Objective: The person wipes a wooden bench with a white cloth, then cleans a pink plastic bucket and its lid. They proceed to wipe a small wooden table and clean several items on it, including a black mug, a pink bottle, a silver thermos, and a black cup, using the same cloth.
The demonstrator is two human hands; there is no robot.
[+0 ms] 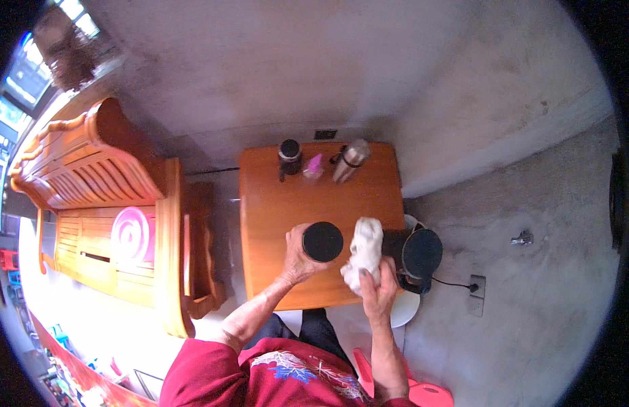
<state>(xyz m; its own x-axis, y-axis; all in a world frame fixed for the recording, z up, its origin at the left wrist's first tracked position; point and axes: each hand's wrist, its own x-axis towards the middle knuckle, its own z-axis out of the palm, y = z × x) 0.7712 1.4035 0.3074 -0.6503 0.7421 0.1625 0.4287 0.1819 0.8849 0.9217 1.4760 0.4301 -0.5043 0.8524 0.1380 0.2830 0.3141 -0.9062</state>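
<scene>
Over the near part of the wooden table (314,203), my left hand (298,258) grips a container with a round black top (322,241). Its fingers wrap round the side, and the body below the top is mostly hidden. To the right, my right hand (378,288) pinches a bunched white cloth (366,251). A gap separates the cloth from the container. At the table's far edge stand a dark flask (289,156), a small bottle with a pink top (313,167) and a steel thermos (351,161) with a dark strap.
Beside the table's right edge is a black-lidded appliance like an electric kettle (421,252); a cord runs to a wall socket (476,292). A wooden bench (97,251) with a pink round item (133,235) stands left. Red plastic (430,393) shows near my right arm. A tap (522,237) juts from the wall.
</scene>
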